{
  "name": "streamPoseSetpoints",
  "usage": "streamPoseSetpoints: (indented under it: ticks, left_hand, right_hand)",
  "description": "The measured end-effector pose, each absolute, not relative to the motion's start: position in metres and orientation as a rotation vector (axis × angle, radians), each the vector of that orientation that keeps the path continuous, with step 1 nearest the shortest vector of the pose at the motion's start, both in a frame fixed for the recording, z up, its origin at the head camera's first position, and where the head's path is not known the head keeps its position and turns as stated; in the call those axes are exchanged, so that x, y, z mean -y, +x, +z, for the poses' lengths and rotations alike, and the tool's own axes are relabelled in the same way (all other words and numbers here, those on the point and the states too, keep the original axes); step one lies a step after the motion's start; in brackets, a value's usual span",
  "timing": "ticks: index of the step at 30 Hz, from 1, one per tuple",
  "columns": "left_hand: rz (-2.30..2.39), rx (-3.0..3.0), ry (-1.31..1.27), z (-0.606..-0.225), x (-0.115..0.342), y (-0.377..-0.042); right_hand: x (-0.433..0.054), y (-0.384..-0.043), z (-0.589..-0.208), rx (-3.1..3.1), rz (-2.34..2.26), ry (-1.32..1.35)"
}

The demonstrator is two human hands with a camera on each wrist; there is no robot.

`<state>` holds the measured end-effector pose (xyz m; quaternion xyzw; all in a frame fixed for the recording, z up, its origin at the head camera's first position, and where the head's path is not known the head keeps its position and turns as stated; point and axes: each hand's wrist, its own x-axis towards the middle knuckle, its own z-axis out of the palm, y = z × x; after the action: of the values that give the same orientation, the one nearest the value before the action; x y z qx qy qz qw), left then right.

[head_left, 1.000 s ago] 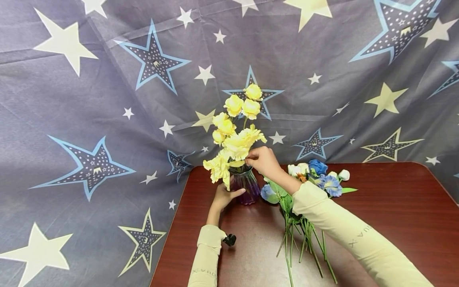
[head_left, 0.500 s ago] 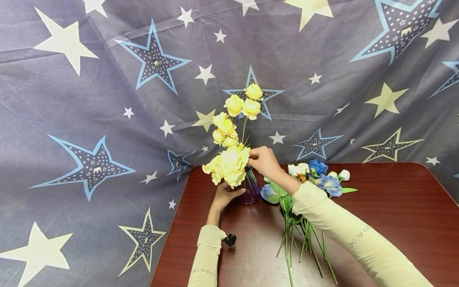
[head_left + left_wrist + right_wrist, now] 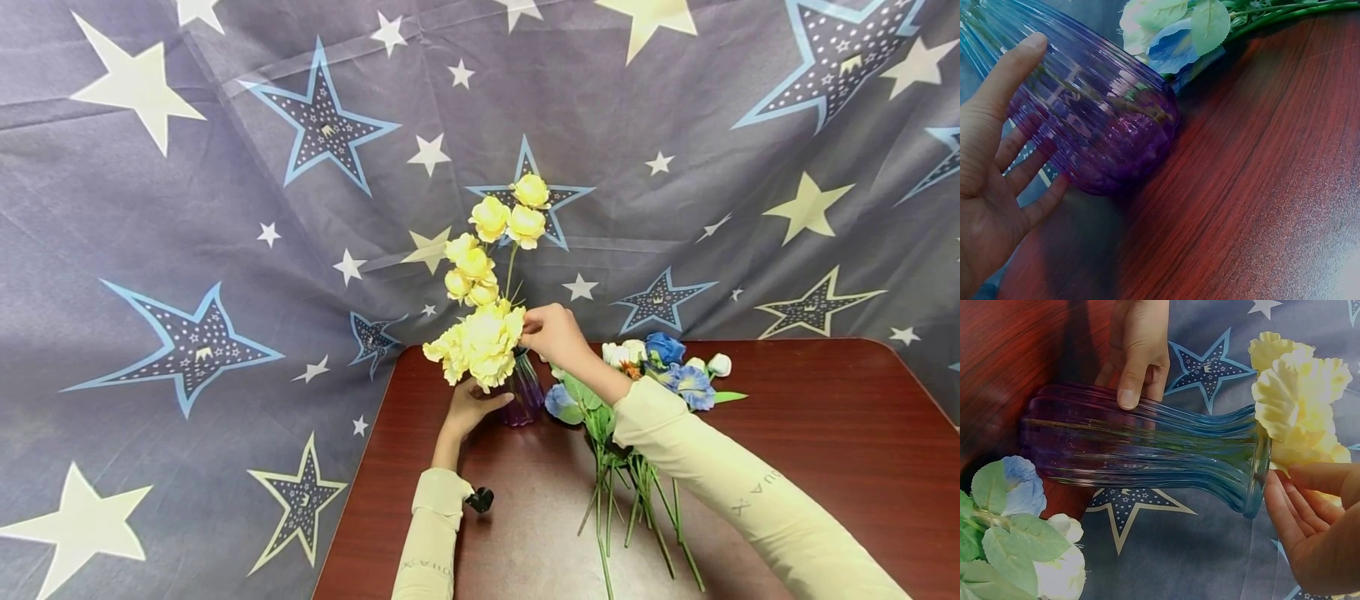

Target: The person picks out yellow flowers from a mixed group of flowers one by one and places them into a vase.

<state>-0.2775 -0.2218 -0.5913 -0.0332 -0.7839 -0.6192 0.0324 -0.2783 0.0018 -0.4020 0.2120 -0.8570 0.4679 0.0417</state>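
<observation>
A ribbed glass vase [image 3: 1147,444], purple at the base and blue toward its flared rim, stands on the table. My left hand [image 3: 467,408] holds it low on the body, with the thumb on one side and the fingers on the other in the left wrist view. Several yellow flowers rise from the vase; a large ruffled yellow flower [image 3: 487,343] hangs over the rim. At that flower's right edge, just above the rim, my right hand [image 3: 555,335] pinches it with thumb and fingers. The exact spot between the fingertips is hidden by petals.
To the right of the vase lies a bunch of blue and white flowers [image 3: 690,385] with green stems pointing to the table's front. The brown wooden table [image 3: 810,450] reaches back to a grey star-patterned cloth [image 3: 225,233].
The large yellow flower has shifted down and toward the front, uncovering a stem behind it and covering more of the vase's rim. Both hands have stayed almost in place.
</observation>
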Motion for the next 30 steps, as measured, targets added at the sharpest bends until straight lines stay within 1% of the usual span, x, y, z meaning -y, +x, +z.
streamPoseSetpoints:
  ticks: [12, 19, 30]
  left_hand:
    - [-1.906, 2.438, -0.061, -0.586, 0.221, -0.275]
    - [-1.931, 2.441, -0.085, -0.559, 0.216, -0.261]
    - [-1.946, 2.423, -0.100, -0.562, 0.216, -0.261]
  right_hand:
    - [-0.007, -0.277, -0.396, 2.659, 1.443, 0.595]
    - [-0.017, -0.275, -0.394, 2.661, 1.417, 0.559]
    - [-0.023, -0.275, -0.403, 2.703, 1.439, 0.526]
